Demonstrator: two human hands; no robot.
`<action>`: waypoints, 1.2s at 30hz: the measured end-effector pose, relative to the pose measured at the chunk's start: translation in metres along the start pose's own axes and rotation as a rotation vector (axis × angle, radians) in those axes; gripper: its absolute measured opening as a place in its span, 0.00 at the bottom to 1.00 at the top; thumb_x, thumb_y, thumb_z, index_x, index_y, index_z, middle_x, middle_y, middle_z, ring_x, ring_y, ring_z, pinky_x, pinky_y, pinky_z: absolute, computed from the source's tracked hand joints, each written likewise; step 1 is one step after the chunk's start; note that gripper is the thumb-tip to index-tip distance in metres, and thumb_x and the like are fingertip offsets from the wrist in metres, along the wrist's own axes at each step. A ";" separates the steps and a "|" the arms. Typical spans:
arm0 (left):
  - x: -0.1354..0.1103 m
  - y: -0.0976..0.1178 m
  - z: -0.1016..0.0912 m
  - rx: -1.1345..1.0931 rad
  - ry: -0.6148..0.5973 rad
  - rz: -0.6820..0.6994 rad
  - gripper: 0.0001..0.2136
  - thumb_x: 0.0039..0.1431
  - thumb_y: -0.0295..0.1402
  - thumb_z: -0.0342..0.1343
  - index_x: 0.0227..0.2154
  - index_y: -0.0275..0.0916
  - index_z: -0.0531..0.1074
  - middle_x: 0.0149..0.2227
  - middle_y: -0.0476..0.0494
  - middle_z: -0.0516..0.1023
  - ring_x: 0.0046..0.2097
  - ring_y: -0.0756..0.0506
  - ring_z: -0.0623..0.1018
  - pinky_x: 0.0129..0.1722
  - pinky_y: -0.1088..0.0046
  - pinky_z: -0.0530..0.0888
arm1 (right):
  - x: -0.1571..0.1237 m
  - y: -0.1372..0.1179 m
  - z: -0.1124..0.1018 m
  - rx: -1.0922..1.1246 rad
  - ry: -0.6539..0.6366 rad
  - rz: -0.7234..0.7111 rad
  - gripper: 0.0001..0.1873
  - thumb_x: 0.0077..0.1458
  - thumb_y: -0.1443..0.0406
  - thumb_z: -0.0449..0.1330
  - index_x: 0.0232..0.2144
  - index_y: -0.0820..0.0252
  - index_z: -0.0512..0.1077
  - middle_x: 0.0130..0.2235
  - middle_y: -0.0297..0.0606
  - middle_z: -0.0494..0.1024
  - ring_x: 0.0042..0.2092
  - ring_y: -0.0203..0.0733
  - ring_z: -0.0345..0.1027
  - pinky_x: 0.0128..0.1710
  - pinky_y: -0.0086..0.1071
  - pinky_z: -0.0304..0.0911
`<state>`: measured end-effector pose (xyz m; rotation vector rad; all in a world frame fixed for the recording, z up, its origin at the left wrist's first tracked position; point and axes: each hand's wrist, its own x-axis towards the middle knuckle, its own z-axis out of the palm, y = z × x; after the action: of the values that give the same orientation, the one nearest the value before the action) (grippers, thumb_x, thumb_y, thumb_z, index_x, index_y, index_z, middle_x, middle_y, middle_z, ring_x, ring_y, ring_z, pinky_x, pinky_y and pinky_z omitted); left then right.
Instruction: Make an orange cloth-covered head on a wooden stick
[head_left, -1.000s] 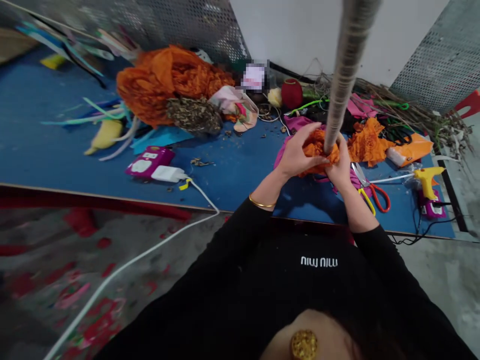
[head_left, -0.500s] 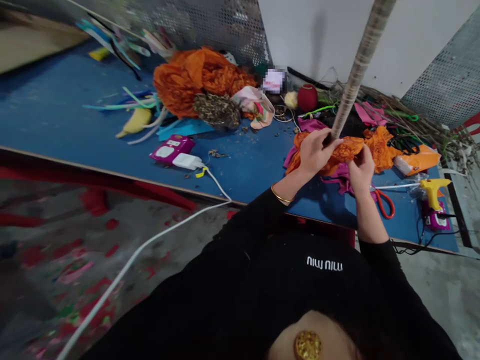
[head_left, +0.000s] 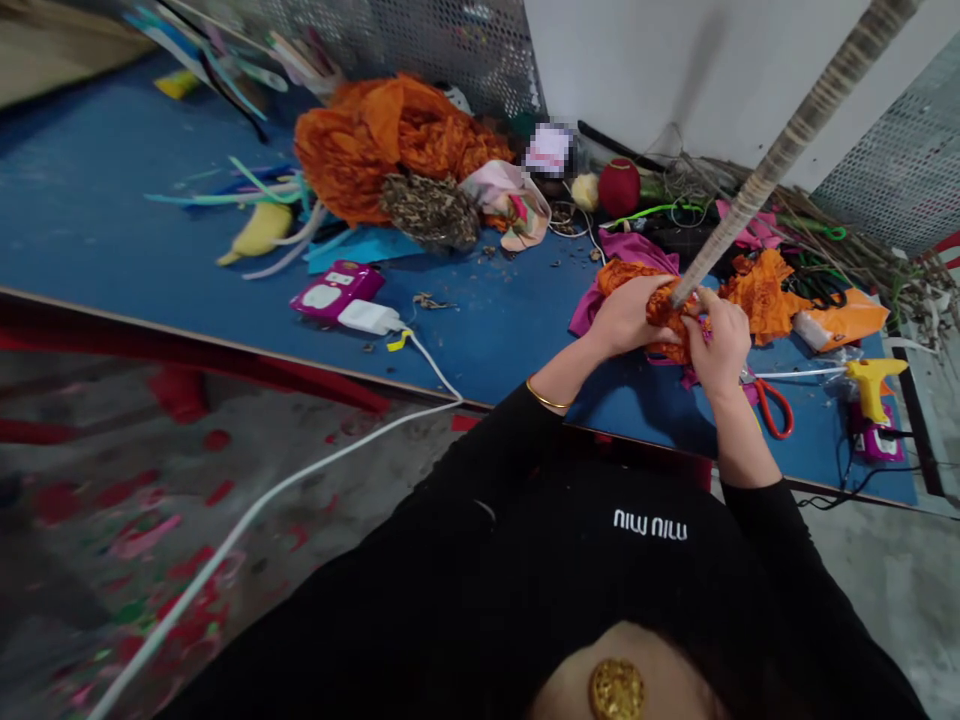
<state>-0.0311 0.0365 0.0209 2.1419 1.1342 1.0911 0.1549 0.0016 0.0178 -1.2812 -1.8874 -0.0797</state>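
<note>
In the head view, a blue desk [head_left: 112, 230] runs across the upper half of the frame, its wooden front edge slanting down toward the lower right, with grey concrete floor [head_left: 97, 480] below it at the left, flecked with red scraps. Behind the desk stand perforated metal panels [head_left: 420, 45] at top centre and upper right, with a white wall [head_left: 637, 70] between them. At centre right, the left hand [head_left: 622, 318] and the right hand [head_left: 716, 345] close together over a bunch of orange crepe paper [head_left: 664, 312], each grip pinching the paper where it gathers around the lower end of a long wrapped pole [head_left: 787, 150] that slants up to the upper right corner. The bundle sits just above the desk, near its front edge. A large heap of orange paper [head_left: 375, 150] lies at upper centre, beside a brown dried clump [head_left: 427, 210]. A pink power strip [head_left: 330, 290] with a white plug and a white cable [head_left: 300, 480] lies left of the hands. At the right edge lie red-handled scissors [head_left: 772, 410] and a yellow glue gun [head_left: 870, 380].
</note>
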 end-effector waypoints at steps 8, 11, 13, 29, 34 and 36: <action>-0.011 -0.018 0.001 -0.054 -0.034 -0.088 0.47 0.38 0.44 0.80 0.62 0.36 0.70 0.64 0.31 0.74 0.66 0.31 0.74 0.70 0.54 0.67 | -0.040 -0.006 -0.021 -0.102 -0.074 -0.076 0.11 0.67 0.66 0.56 0.40 0.55 0.80 0.39 0.41 0.81 0.45 0.46 0.75 0.50 0.43 0.69; -0.012 -0.022 0.005 -0.046 -0.041 -0.065 0.48 0.41 0.49 0.78 0.65 0.38 0.68 0.66 0.31 0.73 0.67 0.30 0.73 0.70 0.52 0.67 | -0.035 -0.012 -0.018 0.025 0.018 0.056 0.16 0.66 0.62 0.57 0.54 0.57 0.74 0.52 0.48 0.79 0.56 0.50 0.73 0.57 0.46 0.69; -0.015 -0.023 0.005 -0.039 -0.029 -0.031 0.50 0.45 0.53 0.75 0.68 0.39 0.63 0.67 0.31 0.71 0.68 0.31 0.71 0.71 0.52 0.67 | -0.026 -0.013 -0.006 0.103 -0.013 0.110 0.21 0.66 0.59 0.57 0.59 0.57 0.70 0.56 0.50 0.77 0.59 0.52 0.71 0.60 0.48 0.69; -0.077 -0.003 -0.009 0.188 0.453 0.083 0.15 0.73 0.46 0.54 0.41 0.43 0.80 0.44 0.42 0.84 0.49 0.43 0.82 0.55 0.61 0.77 | -0.007 -0.004 0.030 0.198 -0.231 0.194 0.24 0.70 0.48 0.51 0.59 0.53 0.68 0.57 0.48 0.76 0.59 0.54 0.72 0.60 0.52 0.71; -0.041 0.003 -0.003 0.231 0.349 0.120 0.13 0.69 0.46 0.60 0.43 0.42 0.81 0.41 0.45 0.82 0.45 0.44 0.80 0.49 0.65 0.76 | -0.008 -0.005 0.032 0.236 -0.215 0.195 0.23 0.68 0.52 0.54 0.60 0.53 0.67 0.60 0.47 0.75 0.61 0.55 0.70 0.62 0.54 0.70; -0.032 0.002 0.000 0.213 0.313 0.135 0.14 0.67 0.47 0.62 0.40 0.41 0.81 0.39 0.45 0.82 0.42 0.44 0.80 0.45 0.67 0.76 | -0.007 -0.005 0.030 0.264 -0.238 0.193 0.23 0.68 0.54 0.54 0.61 0.53 0.67 0.61 0.47 0.74 0.62 0.55 0.69 0.63 0.55 0.69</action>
<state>-0.0412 0.0084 0.0088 2.2924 1.3101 1.4660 0.1337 0.0083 -0.0044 -1.3250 -1.8836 0.4265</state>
